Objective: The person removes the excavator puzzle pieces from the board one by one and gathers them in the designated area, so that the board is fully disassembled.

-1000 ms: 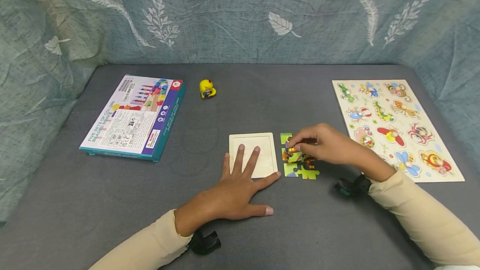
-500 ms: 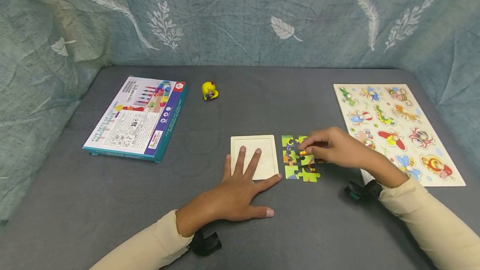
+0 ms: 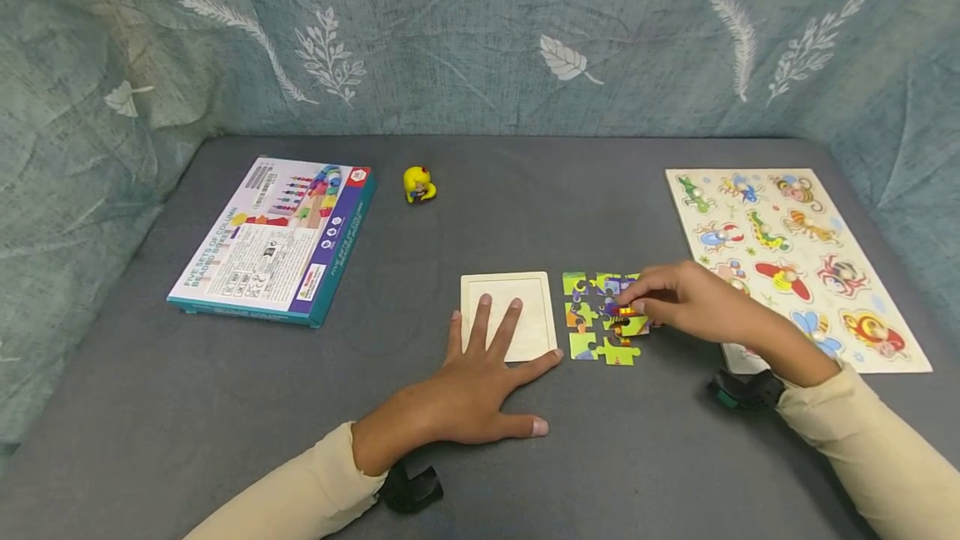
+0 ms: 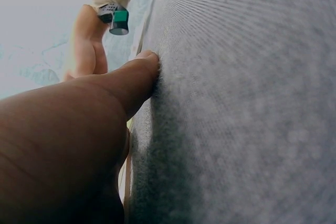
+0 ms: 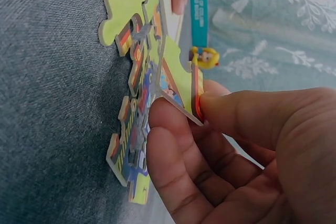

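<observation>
Between thumb and fingers, my right hand (image 3: 693,302) pinches a green and red jigsaw piece (image 5: 181,80), held tilted just above the other pieces. Those jigsaw pieces (image 3: 582,346) lie in a loose cluster on the grey cloth, some partly hidden by the hand. My left hand (image 3: 480,390) lies flat with fingers spread. Its fingers rest on a square wooden puzzle tray (image 3: 536,286) with a raised rim, left of the pieces. In the left wrist view the thumb (image 4: 139,72) stretches over the cloth.
At the right lies a wooden insect puzzle board (image 3: 795,261), close beside my right forearm. A bead-set box (image 3: 270,240) is at the left. A small yellow-haired toy figure (image 3: 417,184) stands towards the back. A blue-green curtain (image 3: 480,48) hangs behind the table.
My right hand has moved slightly right across the cluster. The pinched piece now shows more clearly, and more of the pieces at left are uncovered. My left hand stays put on the tray.
</observation>
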### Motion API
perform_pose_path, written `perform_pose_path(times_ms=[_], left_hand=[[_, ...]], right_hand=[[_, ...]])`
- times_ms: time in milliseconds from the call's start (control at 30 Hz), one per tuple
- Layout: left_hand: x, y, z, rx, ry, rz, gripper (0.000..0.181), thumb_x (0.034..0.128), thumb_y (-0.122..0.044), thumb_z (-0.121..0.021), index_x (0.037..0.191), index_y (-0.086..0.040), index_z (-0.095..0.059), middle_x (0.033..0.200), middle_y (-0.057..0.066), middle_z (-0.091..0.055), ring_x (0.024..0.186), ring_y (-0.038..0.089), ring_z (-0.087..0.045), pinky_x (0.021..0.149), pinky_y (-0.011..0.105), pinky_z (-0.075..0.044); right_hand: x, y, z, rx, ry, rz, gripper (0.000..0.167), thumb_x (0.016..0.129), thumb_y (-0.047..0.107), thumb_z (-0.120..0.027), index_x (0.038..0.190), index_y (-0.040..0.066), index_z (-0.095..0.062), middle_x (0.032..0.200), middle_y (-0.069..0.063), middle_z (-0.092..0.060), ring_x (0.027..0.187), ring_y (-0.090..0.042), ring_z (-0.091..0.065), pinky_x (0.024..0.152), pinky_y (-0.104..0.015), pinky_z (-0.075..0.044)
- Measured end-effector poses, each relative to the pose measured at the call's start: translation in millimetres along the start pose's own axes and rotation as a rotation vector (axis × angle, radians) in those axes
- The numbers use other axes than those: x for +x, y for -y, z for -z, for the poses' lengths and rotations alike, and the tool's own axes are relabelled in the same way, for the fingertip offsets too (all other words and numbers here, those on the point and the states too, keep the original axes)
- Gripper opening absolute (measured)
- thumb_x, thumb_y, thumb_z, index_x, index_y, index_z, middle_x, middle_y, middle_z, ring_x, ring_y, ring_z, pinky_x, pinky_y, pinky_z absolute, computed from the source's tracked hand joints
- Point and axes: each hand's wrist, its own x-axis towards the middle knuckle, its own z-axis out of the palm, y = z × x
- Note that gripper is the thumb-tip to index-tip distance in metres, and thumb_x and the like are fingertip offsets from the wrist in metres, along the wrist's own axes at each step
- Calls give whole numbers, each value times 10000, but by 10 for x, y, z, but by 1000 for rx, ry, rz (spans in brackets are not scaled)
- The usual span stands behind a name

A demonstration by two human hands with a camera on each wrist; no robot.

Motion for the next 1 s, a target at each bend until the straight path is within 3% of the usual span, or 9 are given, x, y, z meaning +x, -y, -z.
perform_pose_path(times_ms=[167,467,700,1000], left_hand=[[-13,4,-18,-1,-14,-15,763,858,-695,-545,1519,-452,-252,1601,111,184,1370,398,315,1007,685,162],[-8,14,-21,7,-21,-8,766,859,-695,-543,1519,-463,-232,1597,106,201,1368,394,321,1011,680,161],[-10,20,-18,3,-25,-9,771,859,-695,-543,1522,-457,-230,1595,104,209,1364,387,331,1009,675,170],[-14,5,-10,5,-17,-11,772,860,-699,-537,1522,-464,-219,1593,103,215,1363,390,332,1006,677,174]], right_hand=[[-83,-21,-6,24,20,-13,203,951,-5,-594,1084,74,-726,1061,-21,-689,745,-112,-579,616,-277,-460],[-145,-50,14,-21,37,-14,184,928,-26,-610,1039,57,-731,961,4,-705,660,-51,-509,565,-253,-426],[-193,-66,58,-7,78,-48,157,931,8,-626,1035,63,-729,958,17,-716,737,-60,-586,618,-254,-475],[-267,-102,64,4,66,-62,146,920,8,-638,1016,62,-735,944,19,-724,645,-40,-514,535,-239,-412]])
